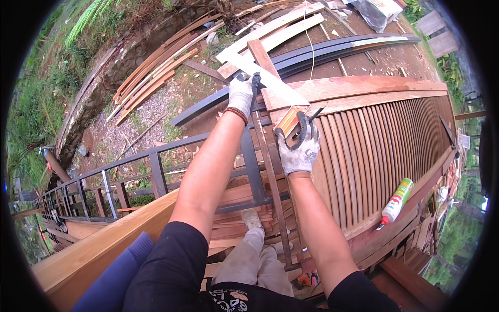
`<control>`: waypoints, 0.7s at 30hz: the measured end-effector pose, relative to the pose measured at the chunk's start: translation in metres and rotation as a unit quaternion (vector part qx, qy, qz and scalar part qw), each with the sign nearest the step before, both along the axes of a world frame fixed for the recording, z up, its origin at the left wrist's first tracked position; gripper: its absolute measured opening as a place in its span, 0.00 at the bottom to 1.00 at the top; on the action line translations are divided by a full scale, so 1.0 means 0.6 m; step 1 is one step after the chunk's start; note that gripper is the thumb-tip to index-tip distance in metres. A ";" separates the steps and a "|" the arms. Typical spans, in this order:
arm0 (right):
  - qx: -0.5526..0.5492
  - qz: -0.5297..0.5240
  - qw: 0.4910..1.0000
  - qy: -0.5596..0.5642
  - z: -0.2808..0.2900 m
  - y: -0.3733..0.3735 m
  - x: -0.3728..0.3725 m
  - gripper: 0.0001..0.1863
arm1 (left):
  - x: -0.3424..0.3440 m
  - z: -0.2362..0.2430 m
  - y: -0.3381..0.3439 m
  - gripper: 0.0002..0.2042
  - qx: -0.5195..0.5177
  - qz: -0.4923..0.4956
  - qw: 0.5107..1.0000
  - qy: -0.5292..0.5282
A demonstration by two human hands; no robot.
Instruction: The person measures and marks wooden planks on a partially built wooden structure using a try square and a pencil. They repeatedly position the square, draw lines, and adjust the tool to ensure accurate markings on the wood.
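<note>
My left hand (242,92) clamps the pale wooden strip (270,78) to steady it, while my right hand (298,148) grips a pencil (315,113) against the louvered panel (384,140).

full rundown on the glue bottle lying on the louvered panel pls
The glue bottle is a slim plastic squeeze bottle, green at its upper end and white with printed colour patches along the body, ending in a red nozzle cap. It lies on its side, tilted, nozzle pointing down-left, on the reddish wooden frame rail along the edge of the louvered panel. It looks closed, though that is hard to confirm. Nothing else touches it; both hands are well away.
</note>
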State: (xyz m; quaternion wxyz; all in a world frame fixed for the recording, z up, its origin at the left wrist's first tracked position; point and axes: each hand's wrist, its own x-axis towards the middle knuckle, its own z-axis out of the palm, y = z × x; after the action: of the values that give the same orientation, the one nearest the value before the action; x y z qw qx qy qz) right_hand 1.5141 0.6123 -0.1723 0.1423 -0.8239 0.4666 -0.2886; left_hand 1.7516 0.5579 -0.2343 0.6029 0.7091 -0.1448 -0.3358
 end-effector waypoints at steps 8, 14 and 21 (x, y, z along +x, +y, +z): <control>0.003 0.031 0.998 0.049 0.013 0.000 0.017 0.48 | -0.017 0.063 0.048 0.17 0.045 0.032 0.992 -0.114; 0.019 0.035 0.999 0.015 0.010 -0.008 0.004 0.43 | -0.187 0.098 0.194 0.30 0.003 -0.055 0.921 -0.387; 0.076 0.080 0.993 -0.051 0.002 -0.015 -0.009 0.31 | -0.210 0.107 0.202 0.29 0.034 -0.135 0.906 -0.400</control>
State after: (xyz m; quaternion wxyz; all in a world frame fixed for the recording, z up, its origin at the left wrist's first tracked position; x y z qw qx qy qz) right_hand 1.5086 0.6035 -0.1713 0.2509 -0.8297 0.4119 -0.2810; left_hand 1.6253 0.6794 -0.1703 0.4190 0.7776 -0.4564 -0.1072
